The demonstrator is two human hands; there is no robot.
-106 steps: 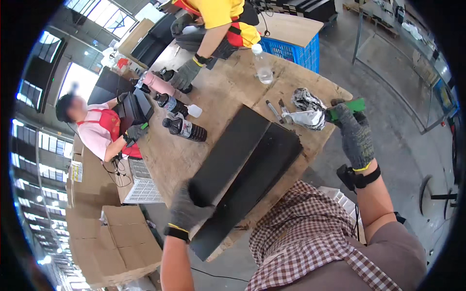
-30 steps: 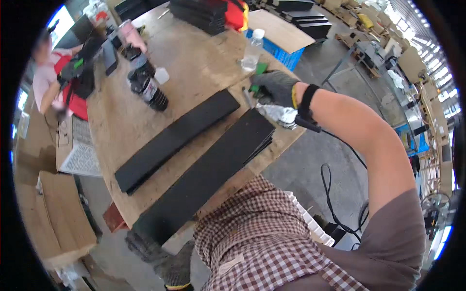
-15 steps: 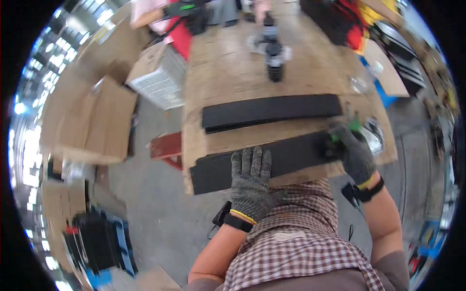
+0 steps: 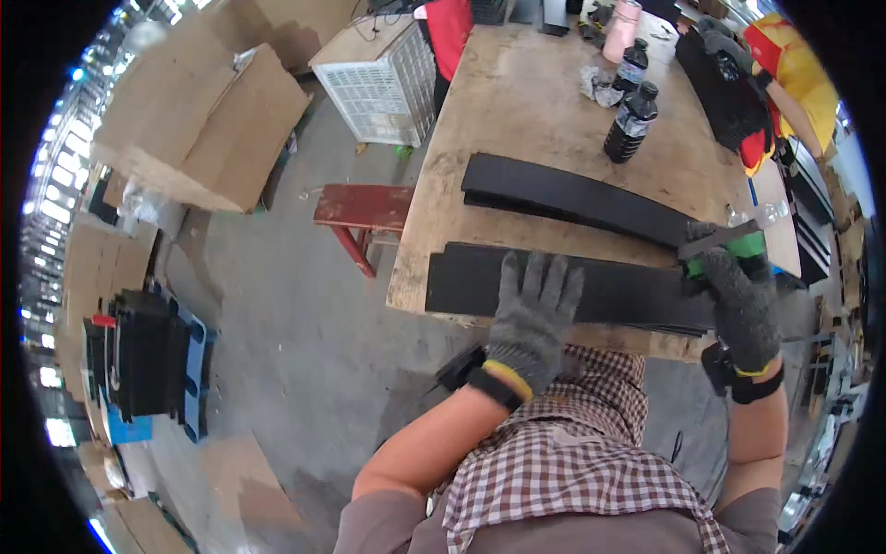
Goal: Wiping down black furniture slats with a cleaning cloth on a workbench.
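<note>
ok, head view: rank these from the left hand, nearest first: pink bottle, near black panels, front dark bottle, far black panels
1. Near black panels: directly under the left hand.
2. Far black panels: just beyond the first stack.
3. Front dark bottle: past both stacks, to the right.
4. Pink bottle: farthest, behind the dark bottles.

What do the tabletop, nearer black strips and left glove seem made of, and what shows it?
Tabletop: likely wood, matt, from its tan colour and worn blotches.
Nearer black strips: perhaps plastic or coated board, dull, given their even dark faces; the look leaves it open.
Left glove: apparently knitted yarn, matt, given its mottled grey texture.
</note>
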